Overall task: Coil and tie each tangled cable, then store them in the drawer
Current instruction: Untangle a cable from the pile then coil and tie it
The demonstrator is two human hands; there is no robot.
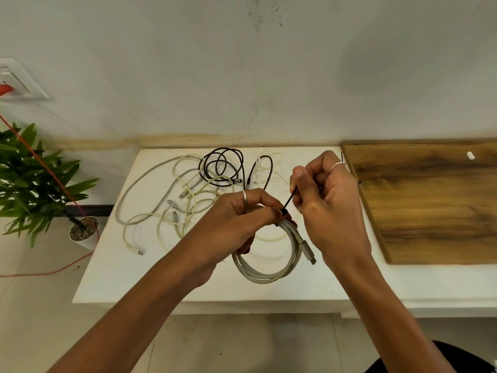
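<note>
Evidently the left hand (242, 214) gripped the coiled cable (271, 254) to keep its loops together, while the right hand (322, 195) beside it pinched the black tie (289, 201), pulling it tight.

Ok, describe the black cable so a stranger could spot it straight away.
Start at the white table against the wall and look to its far edge, just beyond the two hands. The black cable lies there in loose round loops. It is the only dark cable in the pile; the others around it are white, cream or grey.
</note>
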